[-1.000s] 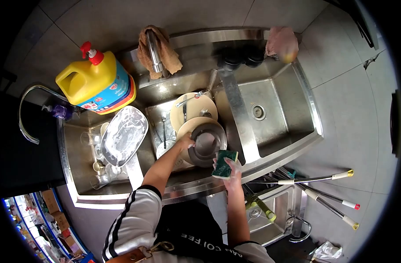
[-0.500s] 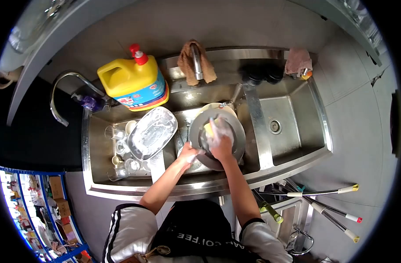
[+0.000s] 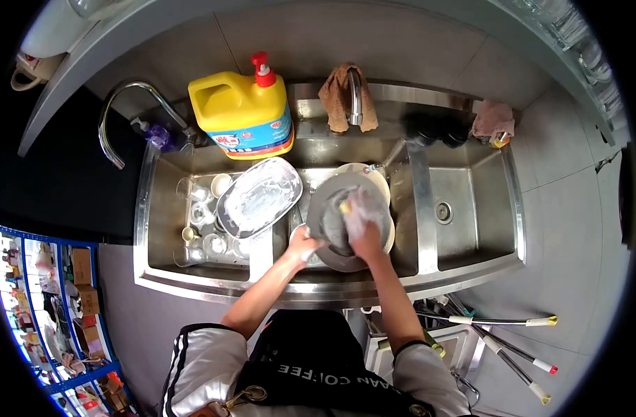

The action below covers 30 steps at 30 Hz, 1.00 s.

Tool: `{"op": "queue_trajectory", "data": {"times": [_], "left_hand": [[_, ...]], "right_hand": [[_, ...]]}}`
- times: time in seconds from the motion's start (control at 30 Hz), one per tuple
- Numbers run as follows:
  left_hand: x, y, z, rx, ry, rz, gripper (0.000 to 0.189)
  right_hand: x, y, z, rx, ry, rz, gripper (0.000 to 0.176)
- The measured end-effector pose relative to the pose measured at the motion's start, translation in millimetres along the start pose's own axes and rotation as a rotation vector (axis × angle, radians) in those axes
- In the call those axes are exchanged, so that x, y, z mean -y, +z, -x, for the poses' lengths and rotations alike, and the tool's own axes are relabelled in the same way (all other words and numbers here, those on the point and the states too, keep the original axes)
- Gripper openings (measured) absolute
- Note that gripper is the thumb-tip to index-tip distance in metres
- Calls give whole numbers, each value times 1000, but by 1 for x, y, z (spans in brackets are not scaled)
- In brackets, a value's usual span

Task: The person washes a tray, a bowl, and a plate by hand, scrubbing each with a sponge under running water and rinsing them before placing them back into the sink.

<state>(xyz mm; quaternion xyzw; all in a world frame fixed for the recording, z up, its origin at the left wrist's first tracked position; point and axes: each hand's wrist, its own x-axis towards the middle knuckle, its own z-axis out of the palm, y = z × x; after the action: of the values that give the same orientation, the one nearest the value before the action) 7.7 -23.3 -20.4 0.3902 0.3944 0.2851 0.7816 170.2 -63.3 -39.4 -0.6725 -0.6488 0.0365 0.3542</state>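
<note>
Over the middle basin, my left hand (image 3: 304,244) grips the lower left rim of a round grey plate (image 3: 332,194). My right hand (image 3: 365,224), blurred and foamy, presses a yellow sponge (image 3: 346,207) to the plate's inner face. Pale plates (image 3: 380,179) lie partly hidden beneath it. To the left, a soapy oval dish (image 3: 260,197) rests across the divider. Glasses and cups (image 3: 214,243) stand in the left basin.
A yellow detergent jug (image 3: 241,115) stands behind the sink, beside a curved faucet (image 3: 133,87) and a purple bottle (image 3: 158,136). A brown cloth (image 3: 336,97) drapes the middle faucet. Right are a basin (image 3: 464,208), a pink cloth (image 3: 494,119) and long handles (image 3: 502,322).
The camera view has shifted, so the sink contents appear farther right. My right hand and the sponge have moved over the plate towards its right side. My left hand keeps its hold on the rim.
</note>
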Motion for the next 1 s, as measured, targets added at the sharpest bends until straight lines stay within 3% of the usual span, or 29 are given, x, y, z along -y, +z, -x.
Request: {"op": "queue_trajectory", "data": {"times": [0.03,0.07,0.13,0.17,0.2,0.3,0.33,0.4,0.5,0.53,0.6,0.63,0.7,0.73,0.8,0.83,0.9,0.93,1.0], "left_hand": [[11,4,-1,-13,-9,-3,29],[16,7,-3,-22,-15,-6,27],[14,8,-11,-38,-35,-2,25],[11,3,-11,-38,-30,13,24],[8,-2,-11,-39,-24,29,24],[8,-2,-9,-19,1,-25,24],[13,1,-5,5,10,-89,25],[22,12,-3,23,13,-58,26],[25,22,-10,21,-1,-12,24],[24,21,-14,-7,23,-102,23],[21,19,-23,-27,48,-198,23],[12,21,-26,-96,193,-464,25],[-1,27,-29,-200,381,-883,41],[-15,37,-26,-198,382,-881,41],[-29,49,-23,-144,341,-1177,47],[-15,43,-29,-84,540,-1216,56],[-16,45,-27,-55,537,-1310,56],[-17,46,-27,-24,537,-1403,56],[-20,46,-26,-49,616,-1356,54]], "right_hand": [[-3,7,-7,42,172,-121,46],[-2,16,-2,45,173,-121,46],[2,29,1,526,338,124,44],[25,8,-17,104,-88,-40,42],[27,2,-18,61,-131,-160,40],[-10,2,2,7,-64,-140,41],[-12,1,4,19,38,32,46],[-21,15,-9,-24,54,194,52],[-11,45,-31,-136,101,-116,51],[0,33,-39,-142,7,-126,47],[3,36,-28,-161,112,-225,39],[-2,35,-24,-166,110,-222,39],[-13,34,-12,-233,344,-261,30],[-14,44,-4,-354,533,-456,24],[-38,56,13,-318,1123,-925,26],[-40,50,19,-316,1127,-925,26],[-39,31,24,-649,1273,-1931,30],[-40,24,26,-651,1271,-1931,30],[-39,12,28,-718,1028,-1858,34]]}}
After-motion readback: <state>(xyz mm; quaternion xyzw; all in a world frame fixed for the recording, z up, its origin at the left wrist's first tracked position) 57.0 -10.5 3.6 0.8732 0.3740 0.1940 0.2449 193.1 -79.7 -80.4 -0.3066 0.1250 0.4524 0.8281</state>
